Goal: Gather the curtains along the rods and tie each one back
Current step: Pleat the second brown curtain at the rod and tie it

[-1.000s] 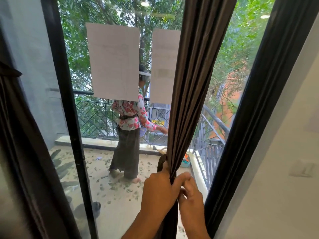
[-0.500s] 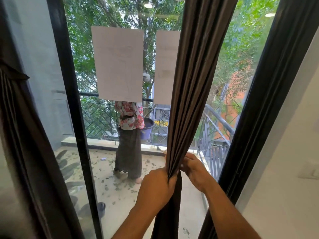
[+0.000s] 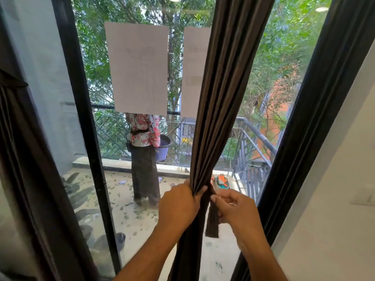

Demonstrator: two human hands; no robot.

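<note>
Curtain [image 3: 221,98] bunched in left hand [image 3: 178,205], tie-back strap [image 3: 212,222] pinched by right hand [image 3: 237,209], before glass balcony door [image 3: 263,78].

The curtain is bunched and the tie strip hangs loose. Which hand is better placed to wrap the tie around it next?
Probably the right hand: it already pinches the tie strip beside the gathered curtain, while the left hand grips the bunch and should keep holding it.

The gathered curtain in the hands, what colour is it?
Dark brown, plain with no pattern, as the head view shows the curtain.
</note>
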